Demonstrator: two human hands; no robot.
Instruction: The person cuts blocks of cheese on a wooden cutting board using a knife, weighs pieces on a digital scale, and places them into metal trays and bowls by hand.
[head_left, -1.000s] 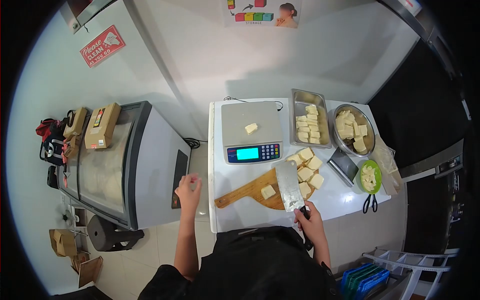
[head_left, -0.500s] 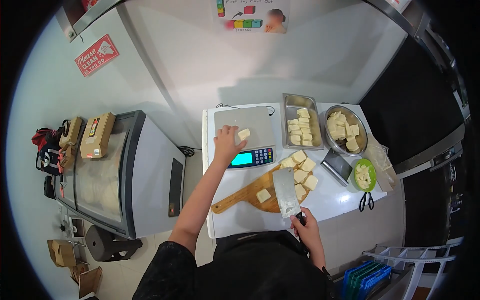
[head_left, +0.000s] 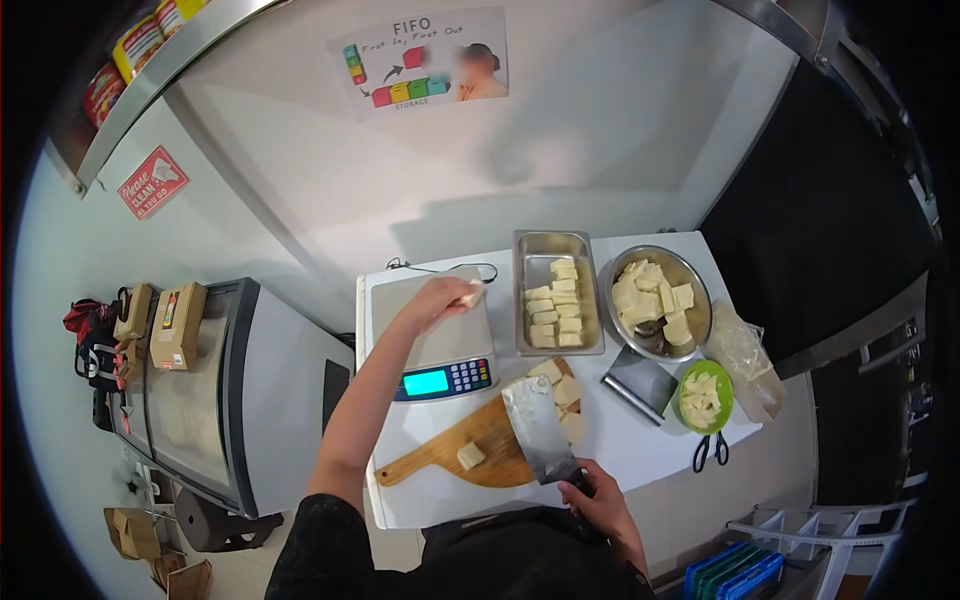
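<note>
My left hand [head_left: 440,303] is closed on a small pale yellow block [head_left: 472,294], above the digital scale [head_left: 425,345]. In my right hand [head_left: 603,506] is the black handle of a cleaver [head_left: 540,425], its broad blade over the wooden cutting board [head_left: 428,462]. One cut block [head_left: 470,456] lies alone on the board. Several more sit at its right end, partly hidden by the blade. Behind it, a metal pan [head_left: 537,258] holds rows of similar blocks [head_left: 568,297].
To the right stand a metal bowl [head_left: 703,318] of pale chunks, a bench scraper [head_left: 637,385], a green bowl [head_left: 725,405] with thin pieces, scissors [head_left: 711,452] and a plastic bag [head_left: 745,360]. A chest freezer [head_left: 285,390] is at the left.
My left hand has closed on the block that lay on the scale and lifted it toward the pan. The cleaver stays in my right hand. The head view has shifted.
</note>
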